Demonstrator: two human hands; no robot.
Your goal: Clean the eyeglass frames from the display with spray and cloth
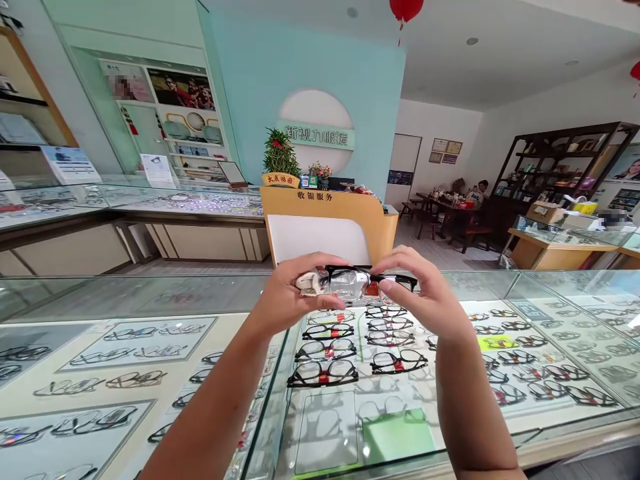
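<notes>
A pair of black-framed glasses (349, 283) is held up above the glass display case, lenses facing me. My left hand (295, 290) grips its left end between thumb and fingers, with a crumpled pale cloth (309, 283) tucked in the palm. On the other side, my right hand (423, 287) pinches the right part of the frame, the thumb in front of the right lens and the fingers along the top. Below the hands, rows of dark-framed glasses (325, 373) lie in the case.
The glass-topped case (150, 299) spans the foreground, with a green sheet (399, 433) inside. Beyond it stands a wooden cashier counter (383, 230) with plants (280, 157). More display cases (210, 241) are at left. A person (477, 193) sits at a far table.
</notes>
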